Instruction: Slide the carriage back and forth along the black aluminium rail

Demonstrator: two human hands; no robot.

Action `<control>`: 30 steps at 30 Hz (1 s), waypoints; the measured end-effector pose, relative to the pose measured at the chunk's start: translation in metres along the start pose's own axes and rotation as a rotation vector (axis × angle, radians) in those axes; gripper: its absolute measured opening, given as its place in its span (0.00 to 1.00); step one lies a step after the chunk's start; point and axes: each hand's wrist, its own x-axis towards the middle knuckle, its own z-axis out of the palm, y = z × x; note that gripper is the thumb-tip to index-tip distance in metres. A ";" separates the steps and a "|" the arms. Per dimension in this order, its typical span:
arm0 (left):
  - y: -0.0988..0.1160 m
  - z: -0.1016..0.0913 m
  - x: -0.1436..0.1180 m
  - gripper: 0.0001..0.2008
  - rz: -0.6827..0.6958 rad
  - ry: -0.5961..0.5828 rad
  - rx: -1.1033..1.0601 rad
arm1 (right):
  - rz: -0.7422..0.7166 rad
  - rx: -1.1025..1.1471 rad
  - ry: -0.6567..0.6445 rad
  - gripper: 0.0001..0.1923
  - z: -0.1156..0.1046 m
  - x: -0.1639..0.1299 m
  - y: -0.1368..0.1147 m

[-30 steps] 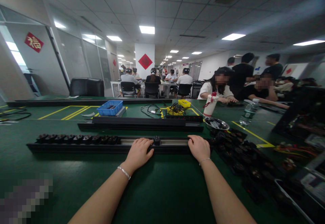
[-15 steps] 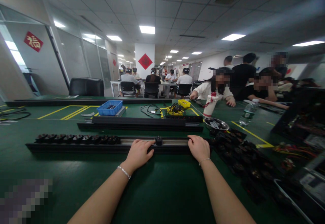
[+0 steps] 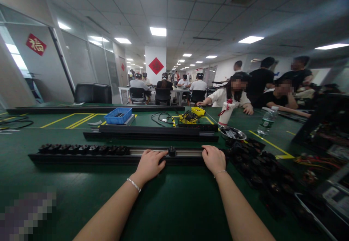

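A long black rail (image 3: 109,158) with a pale metal channel lies crosswise on the green table in front of me. Along its left part sits a row of several small black modules (image 3: 83,149). One single black module (image 3: 171,151) stands in the channel between my hands. My left hand (image 3: 151,164) lies over the rail with fingers apart, its index fingertip at that module's left side; the thumb points along the front wall. Farther right, my right hand (image 3: 214,158) grips the rail with its fingers bent over it; some fingertips are hidden.
Loose black modules (image 3: 261,168) are heaped at the right, near an open metal case (image 3: 334,193) with wires. Behind the rail lie another black rail (image 3: 152,133), a blue bin (image 3: 118,115), a steel bowl (image 3: 233,133), a white bottle (image 3: 227,113) and a water bottle (image 3: 268,121). People sit beyond.
The single module has shifted slightly right along the channel, with my left index finger following it. My right hand stays put. A person across the table has moved an arm outward.
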 end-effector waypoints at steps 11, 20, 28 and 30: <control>0.000 0.001 0.000 0.19 0.019 0.002 0.023 | -0.373 0.234 -0.038 0.17 0.009 -0.011 -0.039; 0.001 0.000 0.000 0.19 0.012 -0.001 0.025 | -0.513 0.144 -0.218 0.19 0.002 -0.024 -0.066; 0.001 0.001 -0.001 0.20 0.011 -0.002 0.026 | -0.552 0.107 -0.235 0.20 0.002 -0.024 -0.064; 0.001 0.001 -0.001 0.20 0.015 0.000 0.030 | -0.553 0.101 -0.222 0.20 0.003 -0.024 -0.064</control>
